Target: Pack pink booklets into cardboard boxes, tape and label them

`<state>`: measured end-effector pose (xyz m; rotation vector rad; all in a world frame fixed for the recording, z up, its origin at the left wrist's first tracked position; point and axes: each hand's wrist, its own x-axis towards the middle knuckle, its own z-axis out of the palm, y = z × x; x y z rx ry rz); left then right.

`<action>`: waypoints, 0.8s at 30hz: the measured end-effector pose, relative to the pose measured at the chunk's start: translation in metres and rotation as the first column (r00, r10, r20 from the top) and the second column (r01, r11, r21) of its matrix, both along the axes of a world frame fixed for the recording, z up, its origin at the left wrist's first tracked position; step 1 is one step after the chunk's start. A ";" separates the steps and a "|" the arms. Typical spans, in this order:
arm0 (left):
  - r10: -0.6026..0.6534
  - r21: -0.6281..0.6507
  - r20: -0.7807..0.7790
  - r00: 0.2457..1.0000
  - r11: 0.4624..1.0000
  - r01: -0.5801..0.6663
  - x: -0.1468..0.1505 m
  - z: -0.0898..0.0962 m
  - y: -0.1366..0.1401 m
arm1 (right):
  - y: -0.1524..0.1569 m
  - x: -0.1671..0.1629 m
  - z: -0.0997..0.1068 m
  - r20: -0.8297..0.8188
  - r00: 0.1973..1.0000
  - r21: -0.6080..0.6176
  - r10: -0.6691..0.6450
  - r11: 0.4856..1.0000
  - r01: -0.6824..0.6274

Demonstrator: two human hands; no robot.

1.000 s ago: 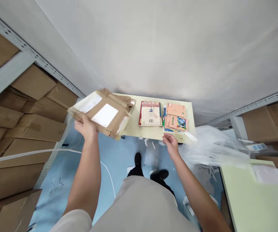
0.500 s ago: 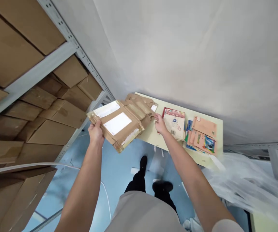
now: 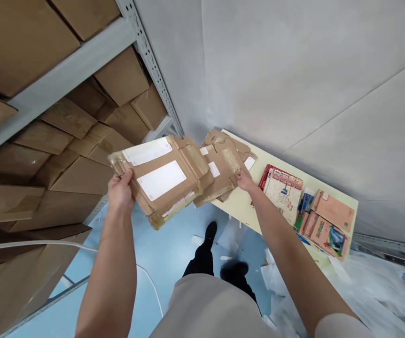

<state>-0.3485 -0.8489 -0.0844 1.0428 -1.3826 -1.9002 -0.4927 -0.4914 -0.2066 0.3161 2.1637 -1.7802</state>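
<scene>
Left hand (image 3: 120,192): grip clamped on flattened carton (image 3: 155,168), held left of surface (image 3: 243,207). Right hand (image 3: 245,180): grip closed on edge of second carton (image 3: 224,176). Seemingly partway: cardboard (image 3: 246,150) remains far side, books (image 3: 284,199) untouched at right.

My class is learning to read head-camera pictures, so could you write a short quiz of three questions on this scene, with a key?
1. True or false: the left hand grips a flattened cardboard piece bearing white labels.

2. What is the right hand touching?
a) the white cable
b) a second cardboard piece
c) the metal shelf frame

3. Fill in the missing word: in the picture, the peach booklets lie to the ____ of the book pile with a red cover showing at its edge.

Key: 1. True. 2. b. 3. right.
</scene>
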 end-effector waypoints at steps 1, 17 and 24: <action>-0.016 -0.006 -0.009 1.000 1.000 0.016 0.000 0.008 -0.006 | 0.000 0.000 0.008 0.003 1.000 0.006 0.010 1.000 -0.010; -0.818 0.133 -0.164 0.552 0.536 0.834 -0.052 0.059 0.190 | 0.172 0.163 0.218 -0.391 0.832 -0.178 -0.393 0.919 0.351; -0.990 -0.169 -0.140 0.027 0.051 0.984 0.025 0.064 0.413 | 0.316 0.393 0.191 -0.452 0.344 -0.170 -0.823 0.458 0.872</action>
